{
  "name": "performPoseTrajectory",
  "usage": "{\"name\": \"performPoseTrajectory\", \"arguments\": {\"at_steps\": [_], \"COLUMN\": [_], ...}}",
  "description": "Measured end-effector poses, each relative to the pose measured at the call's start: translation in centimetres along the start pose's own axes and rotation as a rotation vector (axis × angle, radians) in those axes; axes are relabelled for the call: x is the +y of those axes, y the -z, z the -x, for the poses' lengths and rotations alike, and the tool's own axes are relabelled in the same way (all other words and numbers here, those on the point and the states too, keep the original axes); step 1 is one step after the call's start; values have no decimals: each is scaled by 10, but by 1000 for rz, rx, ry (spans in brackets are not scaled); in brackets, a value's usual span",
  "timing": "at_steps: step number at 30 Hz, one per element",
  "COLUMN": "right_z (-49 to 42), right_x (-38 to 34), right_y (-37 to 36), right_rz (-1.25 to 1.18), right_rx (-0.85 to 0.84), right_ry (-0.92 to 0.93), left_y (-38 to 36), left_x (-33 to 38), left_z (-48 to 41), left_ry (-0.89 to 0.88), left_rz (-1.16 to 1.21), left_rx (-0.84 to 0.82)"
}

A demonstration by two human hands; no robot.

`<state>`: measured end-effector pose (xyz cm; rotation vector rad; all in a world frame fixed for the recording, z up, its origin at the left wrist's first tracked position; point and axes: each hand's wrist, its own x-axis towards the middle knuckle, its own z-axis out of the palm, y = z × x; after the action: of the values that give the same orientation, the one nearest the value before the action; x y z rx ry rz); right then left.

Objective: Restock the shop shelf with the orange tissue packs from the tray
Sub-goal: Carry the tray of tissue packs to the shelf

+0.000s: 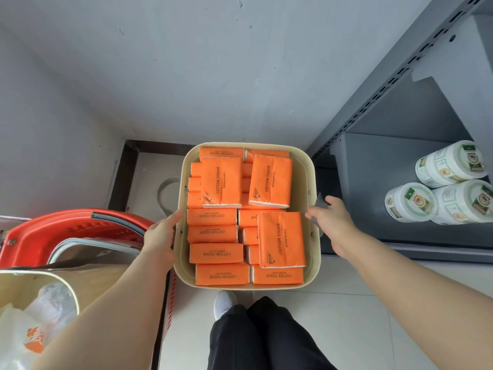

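A beige tray (306,180) sits low in front of me, packed with several orange tissue packs (213,232) marked COTTON TISSUE. Three packs lie loose on top, one of them near the tray's right side (281,240). My left hand (161,236) presses flat against the tray's left wall, its thumb reaching the rim. My right hand (330,220) grips the grey handle (319,201) on the tray's right side. The grey metal shelf (378,182) stands directly right of the tray.
Three white-and-green jars (450,164) lie on the low shelf board at the right. A red shopping basket (53,231) and a beige bin (61,281) holding plastic bags stand at the left. My black-trousered legs and a white shoe (225,303) are below the tray. A grey wall is behind.
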<state>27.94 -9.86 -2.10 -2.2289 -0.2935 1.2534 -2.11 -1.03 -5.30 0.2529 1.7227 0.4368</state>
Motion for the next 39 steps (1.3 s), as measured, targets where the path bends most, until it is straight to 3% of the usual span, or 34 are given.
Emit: {"name": "performPoseTrajectory", "arguments": {"at_steps": [4,8,12,16,23,30,39], "right_z": [-2,1,9,29,80,149,255], "right_x": [-5,-12,-17,-27,-30,-6,65], "right_y": [-2,-4,3,17,49,87,138], "right_rz": [118,105,-5,-17,-28,-122,-316], "right_rx": [-98,-146,-99,-162,-139,-95,145], "right_ry": [-38,-28,-72,-87,-100,-164,-160], "left_y": [4,-10,-27,-22,-28,-35,-52], "left_x": [9,25,45,53,68,59,9], "left_z": [-10,-9,14,38,101,159,238], "left_ry": [-3,-153,-319,-321,-379,-399,-451], "left_rz": [76,107,-193,-445,-564,-781,-977], "left_rx": [-32,34,86,77,94,-26,-264]}}
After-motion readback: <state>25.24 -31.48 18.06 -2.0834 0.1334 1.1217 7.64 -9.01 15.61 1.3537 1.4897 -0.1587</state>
